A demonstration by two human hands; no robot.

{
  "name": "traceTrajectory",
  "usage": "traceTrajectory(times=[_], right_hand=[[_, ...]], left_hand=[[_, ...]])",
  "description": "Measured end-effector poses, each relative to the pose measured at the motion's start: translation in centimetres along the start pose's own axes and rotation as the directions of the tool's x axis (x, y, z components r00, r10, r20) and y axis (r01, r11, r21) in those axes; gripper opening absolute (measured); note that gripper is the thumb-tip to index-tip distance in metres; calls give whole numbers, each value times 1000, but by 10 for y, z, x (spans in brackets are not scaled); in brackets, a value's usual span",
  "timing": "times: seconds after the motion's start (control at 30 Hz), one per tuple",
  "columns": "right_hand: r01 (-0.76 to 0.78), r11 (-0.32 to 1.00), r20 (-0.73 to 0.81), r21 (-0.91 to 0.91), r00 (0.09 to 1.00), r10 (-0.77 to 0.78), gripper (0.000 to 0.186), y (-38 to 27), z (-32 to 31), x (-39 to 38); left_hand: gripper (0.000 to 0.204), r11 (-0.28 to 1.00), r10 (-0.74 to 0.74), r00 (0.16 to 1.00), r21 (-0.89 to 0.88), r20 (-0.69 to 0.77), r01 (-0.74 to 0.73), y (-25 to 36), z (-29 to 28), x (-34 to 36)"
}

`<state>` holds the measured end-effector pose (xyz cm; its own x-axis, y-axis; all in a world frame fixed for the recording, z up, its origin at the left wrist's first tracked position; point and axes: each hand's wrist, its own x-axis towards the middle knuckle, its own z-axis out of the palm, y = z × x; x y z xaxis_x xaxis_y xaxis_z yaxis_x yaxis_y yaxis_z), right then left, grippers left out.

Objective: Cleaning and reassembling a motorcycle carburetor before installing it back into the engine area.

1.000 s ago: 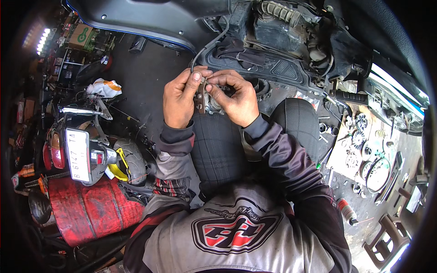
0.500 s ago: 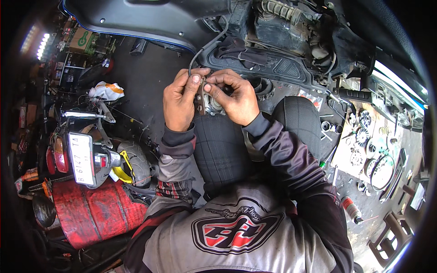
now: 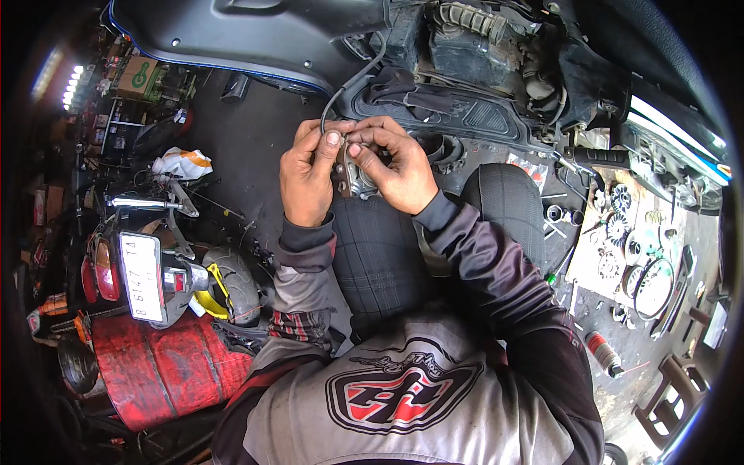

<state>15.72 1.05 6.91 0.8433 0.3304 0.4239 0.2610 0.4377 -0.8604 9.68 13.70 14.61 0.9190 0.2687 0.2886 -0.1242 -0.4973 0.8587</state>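
Above my left knee, my left hand point(image 3: 308, 180) is closed, thumb and fingers pinching the lower end of a black cable point(image 3: 339, 94). That cable curves down from the scooter body. Facing it, my right hand point(image 3: 403, 172) is curled round the upper right side of a small silver metal part point(image 3: 361, 183), thumb and fingertips pressed close to the cable end. A brownish flat bracket point(image 3: 345, 180) shows along the part's left side. The fingertips hide the spot where cable and part come together.
The scooter's dark footboard point(image 3: 473, 116) lies just ahead. On the left are a red drum point(image 3: 167, 368) and a motorcycle tail with a white plate point(image 3: 142, 277). To the right, a board point(image 3: 589, 260) carries loose gears and rings; a spray can point(image 3: 603, 353) lies nearer.
Both hands keep nearly the same grip, with only slight finger movement at the cable end. The whole view has shifted a little.
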Motion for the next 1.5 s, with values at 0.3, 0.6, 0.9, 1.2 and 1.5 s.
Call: traceTrajectory(times=[0.3, 0.6, 0.9, 1.2, 1.5], right_hand=[[-43, 999, -38, -8, 998, 43, 15, -3, 3, -5], [66, 991, -42, -116, 997, -72, 16, -10, 3, -5], [124, 974, -15, -192, 991, -129, 17, -2, 2, -6], [173, 963, -38, -206, 982, -184, 18, -8, 7, -11], [126, 976, -49, -179, 989, -136, 16, -5, 4, 1]], left_hand=[[25, 1000, 13, 1000, 21, 0, -13, 1, 2, 0], [24, 999, 35, 999, -23, -35, -35, -2, 0, 1], [25, 998, 6, 999, -69, -35, -9, -7, 1, 1], [28, 995, -29, 998, -95, -51, 24, -12, -1, -4], [29, 997, -10, 999, -71, -52, 6, -11, 2, 9]])
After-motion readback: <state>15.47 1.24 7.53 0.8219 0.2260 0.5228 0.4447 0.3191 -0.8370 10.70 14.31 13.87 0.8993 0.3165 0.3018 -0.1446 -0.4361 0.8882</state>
